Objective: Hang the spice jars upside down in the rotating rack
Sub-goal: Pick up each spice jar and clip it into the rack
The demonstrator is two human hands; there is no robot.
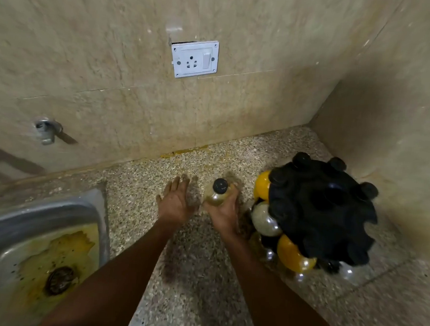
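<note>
A black rotating rack (323, 211) stands on the speckled counter (143, 184) in the right corner. Several round jars hang under its rim, among them a yellow-filled jar (292, 256), another yellow jar (262, 185) and a pale grey-filled jar (264, 219). Just left of the rack, my right hand (225, 213) grips a clear spice jar (217, 194) with pale contents, its black cap pointing up. My left hand (178, 200) hovers beside that jar with fingers spread and nothing in it.
A steel sink (39, 208) with a stained basin and drain lies at the lower left. A wall tap (46, 129) sticks out above it. A white socket plate (194, 58) is on the tiled back wall. A side wall closes in behind the rack.
</note>
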